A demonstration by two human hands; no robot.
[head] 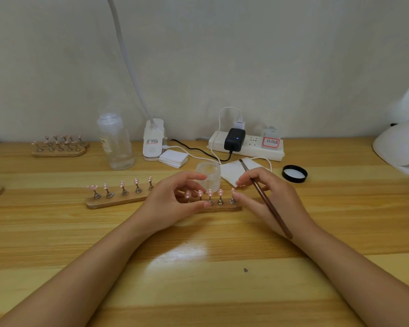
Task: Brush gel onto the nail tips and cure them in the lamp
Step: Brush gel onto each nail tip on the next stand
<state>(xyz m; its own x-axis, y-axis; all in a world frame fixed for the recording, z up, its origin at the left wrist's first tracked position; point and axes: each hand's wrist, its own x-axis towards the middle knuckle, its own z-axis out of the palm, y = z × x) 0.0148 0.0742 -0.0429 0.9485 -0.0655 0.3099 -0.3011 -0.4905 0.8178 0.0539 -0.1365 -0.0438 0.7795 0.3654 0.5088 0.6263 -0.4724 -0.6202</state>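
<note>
The right hand [267, 197] holds a brown-handled gel brush [266, 199] in a pinching grip, bristles pointing away over a white wipe [234, 172], while the left hand [175, 199] curls loosely around the row, thumb low by the holder, grasping nothing that shows. Between them ten glossy pink nail tips [210, 192] stand on metal stems along a wooden holder [118, 201] on the tabletop [198, 267]. Brushing seems under way; curing remains, judging by the white lamp [399, 147] far right, well apart.
</note>
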